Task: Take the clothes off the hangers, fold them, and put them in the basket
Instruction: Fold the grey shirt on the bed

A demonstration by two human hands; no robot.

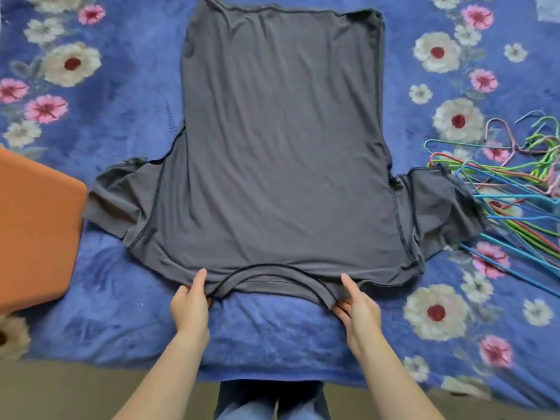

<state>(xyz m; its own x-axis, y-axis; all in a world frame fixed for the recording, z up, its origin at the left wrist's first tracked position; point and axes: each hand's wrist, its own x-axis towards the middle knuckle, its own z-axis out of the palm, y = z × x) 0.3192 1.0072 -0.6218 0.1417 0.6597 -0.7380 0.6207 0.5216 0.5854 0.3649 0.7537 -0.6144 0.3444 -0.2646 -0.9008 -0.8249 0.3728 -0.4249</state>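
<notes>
A dark grey T-shirt [281, 140] lies flat on the bed, inside out, collar toward me and hem at the far end, both short sleeves spread sideways. My left hand [191, 304] pinches the shoulder edge just left of the collar. My right hand [359, 307] pinches the shoulder edge at the collar's right end. An orange basket [33, 234] stands at the left edge, beside the left sleeve.
A blue blanket with flowers [115, 313] covers the bed. Several coloured wire hangers [515, 195] lie in a heap at the right, touching the right sleeve. The bed's near edge and my legs show at the bottom.
</notes>
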